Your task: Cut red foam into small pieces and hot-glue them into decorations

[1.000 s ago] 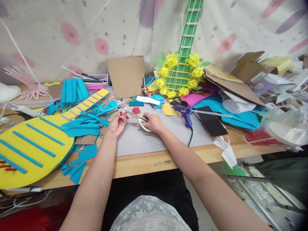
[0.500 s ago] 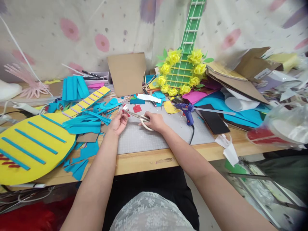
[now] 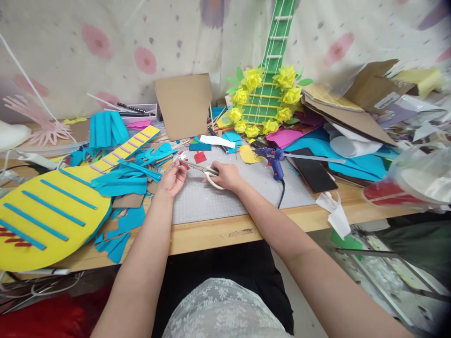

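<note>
In my right hand (image 3: 227,176) I grip a pair of scissors (image 3: 213,180) by the light handles, and the blades point left. Their tips meet a small red-and-white piece (image 3: 182,157) pinched in the fingertips of my left hand (image 3: 173,180). What that piece is exactly, I cannot make out. A red scrap (image 3: 200,157) lies just beyond the blades on the grey cutting mat (image 3: 197,206).
Blue scraps (image 3: 121,183) and a yellow guitar-shaped craft (image 3: 52,206) spread to the left. A blue glue gun (image 3: 276,162), its cord and a black phone (image 3: 313,171) lie right. Behind stand a cardboard sheet (image 3: 183,105) and a green guitar-shaped craft with yellow flowers (image 3: 262,104).
The camera's view has shifted slightly. Both hands keep nearly the same pose, with the scissors still at the small red-and-white piece.
</note>
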Demonstrator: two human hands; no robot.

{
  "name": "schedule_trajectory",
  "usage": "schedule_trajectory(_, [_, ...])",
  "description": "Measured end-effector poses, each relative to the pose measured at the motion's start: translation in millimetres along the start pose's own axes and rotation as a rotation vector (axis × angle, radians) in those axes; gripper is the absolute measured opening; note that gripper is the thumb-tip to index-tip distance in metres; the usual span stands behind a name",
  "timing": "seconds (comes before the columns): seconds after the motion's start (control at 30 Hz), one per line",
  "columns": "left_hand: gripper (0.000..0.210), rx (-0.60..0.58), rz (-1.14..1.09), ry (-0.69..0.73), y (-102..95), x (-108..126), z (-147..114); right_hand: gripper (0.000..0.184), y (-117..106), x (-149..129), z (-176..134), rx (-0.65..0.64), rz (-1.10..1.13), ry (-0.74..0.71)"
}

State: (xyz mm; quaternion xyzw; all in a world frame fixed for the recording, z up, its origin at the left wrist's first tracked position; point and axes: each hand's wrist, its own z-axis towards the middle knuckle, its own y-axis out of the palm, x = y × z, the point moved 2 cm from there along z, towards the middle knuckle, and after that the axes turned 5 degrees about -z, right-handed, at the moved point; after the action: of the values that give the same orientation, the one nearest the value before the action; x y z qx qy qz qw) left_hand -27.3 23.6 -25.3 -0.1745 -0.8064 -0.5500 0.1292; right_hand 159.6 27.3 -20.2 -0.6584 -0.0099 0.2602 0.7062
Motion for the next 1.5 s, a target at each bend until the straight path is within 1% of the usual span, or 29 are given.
schedule_trajectory(0.2, [0.026,0.035,-0.033,-0.025,2.5,-1.6,-4.0,0.051,0.4,0.4,0.7,0.015,-0.004,-0.009])
schedule_trajectory(0.43, [0.028,0.013,-0.146,-0.115,5.7,-2.3,-7.4,0.049,0.9,2.9,1.8,0.009,0.016,-0.029])
schedule_trajectory(0.7, [0.03,0.0,-0.204,-0.176,5.3,-3.0,-10.3,0.048,1.9,3.7,4.7,-0.007,0.104,-0.053])
schedule_trajectory(0.87, [0.03,-0.016,-0.24,-0.155,4.6,-1.6,-9.4,0.048,1.5,1.2,6.0,0.002,0.11,-0.069])
schedule_trajectory(1.07, [0.031,-0.02,-0.176,-0.126,6.1,-1.3,-9.2,0.05,-2.7,1.4,5.3,-0.006,0.065,-0.046])
schedule_trajectory(1.27, [0.028,0.047,-0.129,-0.093,9.6,-1.7,-11.1,0.05,-6.7,-1.7,3.9,-0.029,0.014,-0.038])
schedule_trajectory(1.4, [0.029,0.062,-0.104,-0.067,11.2,-2.3,-13.0,0.05,-6.3,-1.9,4.0,-0.027,-0.001,-0.037])
schedule_trajectory(1.5, [0.03,0.059,-0.094,-0.073,11.2,-3.0,-13.6,0.049,-5.4,-0.4,4.1,-0.019,0.005,-0.042])
